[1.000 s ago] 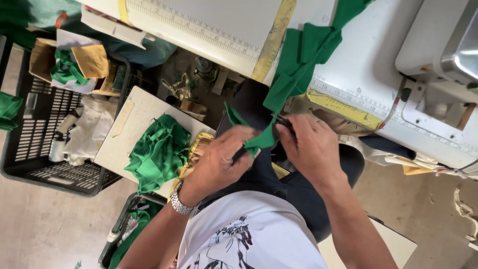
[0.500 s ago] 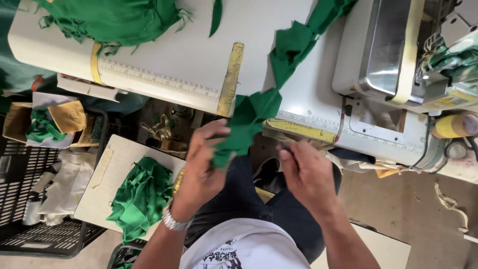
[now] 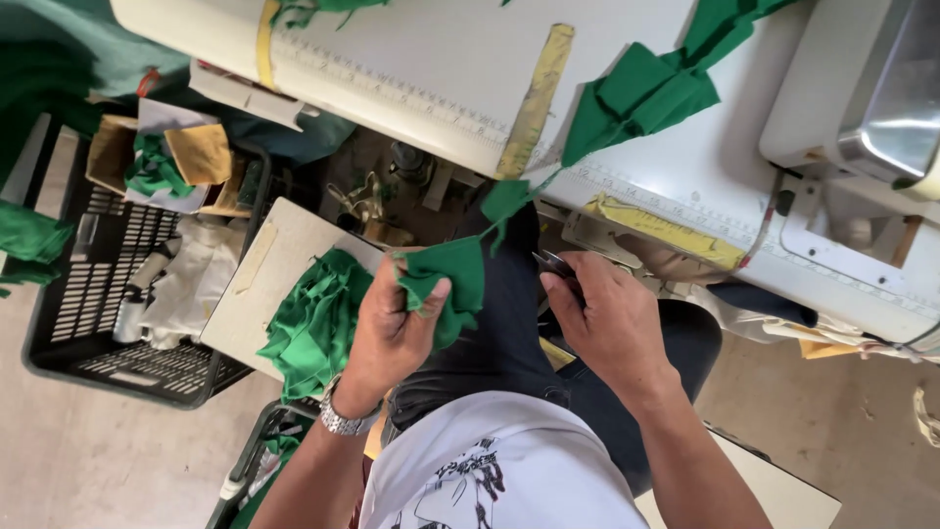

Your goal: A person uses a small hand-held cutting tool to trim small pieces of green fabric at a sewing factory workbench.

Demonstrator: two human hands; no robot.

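Observation:
My left hand (image 3: 387,328) grips a small green fabric piece (image 3: 452,279) over my lap. A thin thread runs from it up to another green piece (image 3: 504,201) hanging off the sewing table edge and on to a larger green piece (image 3: 641,98) on the white table (image 3: 441,69). My right hand (image 3: 607,323) holds small dark thread snips (image 3: 556,264) just right of the fabric. A pile of green fabric pieces (image 3: 313,323) lies on a pale board (image 3: 259,294) to the left of my left hand.
A sewing machine (image 3: 867,108) stands at the top right. A black plastic crate (image 3: 117,284) with cloth and cardboard sits on the floor at left. Yellow measuring tapes (image 3: 534,103) are stuck across the table top.
My left hand has pulled the green piece down and left, away from the table edge, stretching the thread. My right hand stays close with the snips.

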